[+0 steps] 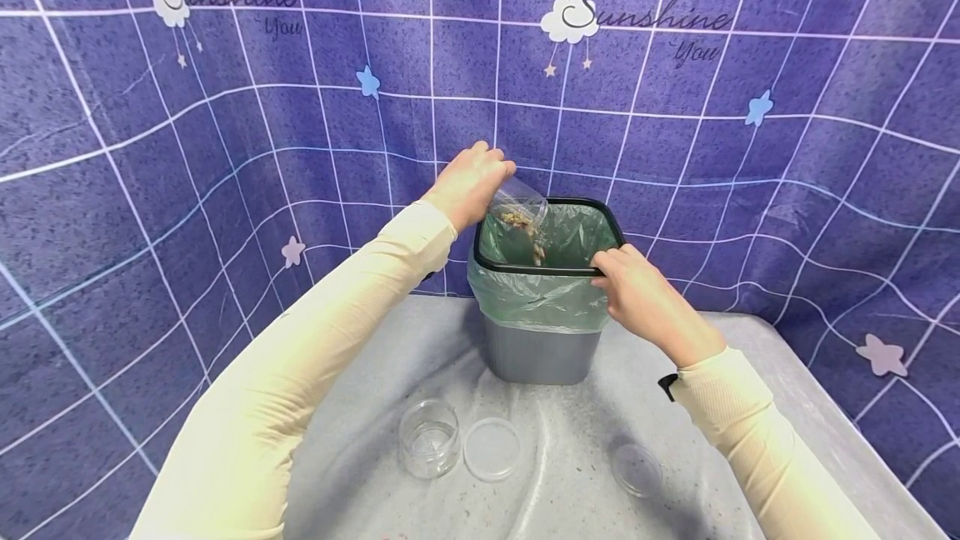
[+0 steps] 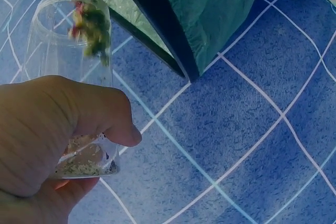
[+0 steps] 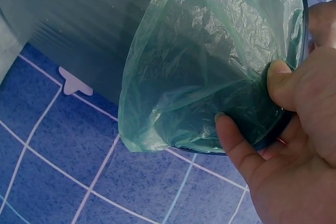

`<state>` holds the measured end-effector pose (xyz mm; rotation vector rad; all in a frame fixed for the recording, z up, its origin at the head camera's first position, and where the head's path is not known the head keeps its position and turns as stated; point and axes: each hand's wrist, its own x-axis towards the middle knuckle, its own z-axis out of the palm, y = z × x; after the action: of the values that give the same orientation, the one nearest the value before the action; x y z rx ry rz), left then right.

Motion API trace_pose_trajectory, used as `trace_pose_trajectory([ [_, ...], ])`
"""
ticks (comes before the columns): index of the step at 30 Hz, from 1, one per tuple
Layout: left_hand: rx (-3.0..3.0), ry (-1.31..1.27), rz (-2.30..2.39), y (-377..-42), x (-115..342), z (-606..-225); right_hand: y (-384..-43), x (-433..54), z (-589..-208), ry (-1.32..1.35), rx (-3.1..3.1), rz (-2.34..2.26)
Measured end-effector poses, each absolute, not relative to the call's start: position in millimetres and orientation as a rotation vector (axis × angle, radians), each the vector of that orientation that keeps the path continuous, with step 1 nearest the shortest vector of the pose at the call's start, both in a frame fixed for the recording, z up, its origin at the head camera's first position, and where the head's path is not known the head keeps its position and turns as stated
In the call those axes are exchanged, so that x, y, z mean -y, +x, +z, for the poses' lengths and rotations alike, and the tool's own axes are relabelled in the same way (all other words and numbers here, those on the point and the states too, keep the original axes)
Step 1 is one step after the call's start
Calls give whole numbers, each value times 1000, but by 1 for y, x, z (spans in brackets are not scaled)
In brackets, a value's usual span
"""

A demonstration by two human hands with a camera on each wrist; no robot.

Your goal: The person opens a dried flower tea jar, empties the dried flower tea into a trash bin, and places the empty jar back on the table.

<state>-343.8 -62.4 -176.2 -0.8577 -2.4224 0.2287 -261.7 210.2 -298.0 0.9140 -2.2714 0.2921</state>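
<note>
My left hand [image 1: 468, 182] grips a clear plastic cup [image 1: 531, 200], tilted with its mouth over the trash bin [image 1: 543, 355]. Dried bits [image 1: 537, 252] of yellow, red and brown fall from it into the bin. In the left wrist view, fine crumbs [image 2: 86, 167] cling at the cup's bottom and a clump [image 2: 93, 30] lies near its mouth. A green bag [image 1: 536, 298] lines the grey bin and folds over its black rim [image 1: 525, 270]. At the rim's near right corner, my right hand [image 1: 645, 298] holds on, with thumb and a finger on the bag in the right wrist view.
On the grey tabletop [image 1: 360, 407] in front of the bin stand a clear jar [image 1: 429, 440] and a translucent round lid [image 1: 492, 449]. Farther right lies a clear disc-shaped lid [image 1: 636, 470]. A purple patterned curtain [image 1: 660, 140] hangs close behind the bin.
</note>
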Motion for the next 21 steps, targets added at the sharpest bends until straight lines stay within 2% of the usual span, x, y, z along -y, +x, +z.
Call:
trace_pose_trajectory([
  [21, 2347, -908, 302, -338, 54, -173, -264, -211, -299, 926, 2260, 288],
])
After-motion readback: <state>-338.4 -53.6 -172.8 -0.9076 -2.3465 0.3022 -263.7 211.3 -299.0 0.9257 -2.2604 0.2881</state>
